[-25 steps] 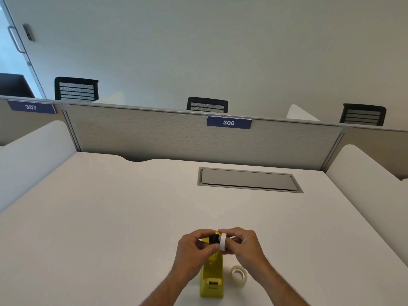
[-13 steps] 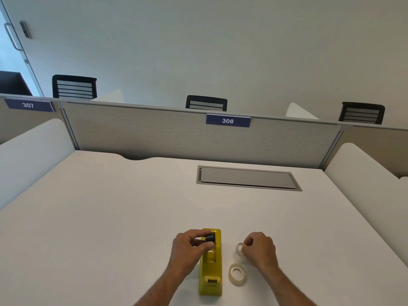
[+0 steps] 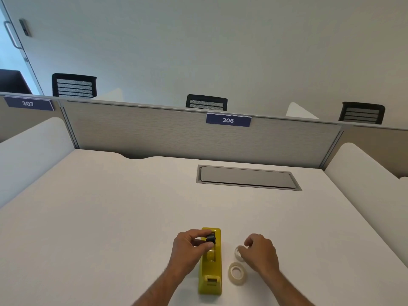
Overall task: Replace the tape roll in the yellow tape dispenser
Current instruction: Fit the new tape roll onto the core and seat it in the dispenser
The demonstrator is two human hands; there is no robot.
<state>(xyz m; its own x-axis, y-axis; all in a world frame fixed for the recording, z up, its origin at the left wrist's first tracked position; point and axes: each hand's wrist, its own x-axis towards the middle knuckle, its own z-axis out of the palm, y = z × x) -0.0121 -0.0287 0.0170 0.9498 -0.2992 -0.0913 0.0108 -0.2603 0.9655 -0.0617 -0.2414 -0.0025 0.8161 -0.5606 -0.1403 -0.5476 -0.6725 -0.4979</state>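
Note:
The yellow tape dispenser (image 3: 210, 272) lies lengthwise on the white desk (image 3: 110, 217), with its cutter end toward me. Over its far end, my left hand (image 3: 188, 248) pinches the black spool hub (image 3: 210, 237). The dispenser's roll cradle looks bare. To the right, my right hand (image 3: 261, 253) rests low on the desk, its fingertips closed around a small, thin, whitish tape ring (image 3: 237, 254) that touches the desktop. A fuller clear tape roll (image 3: 237, 273) lies flat just in front of that ring, between the dispenser and my right forearm.
A grey cable hatch (image 3: 247, 178) is set into the desk farther back. A grey partition (image 3: 176, 133) labelled 306 closes the far side, and white side panels (image 3: 31, 151) flank the desk. Black chair backs show behind the partition.
My hands were together above the dispenser with the white ring on the hub. They have separated: my right hand carried the ring down to the desk on the right, and my left kept the black hub.

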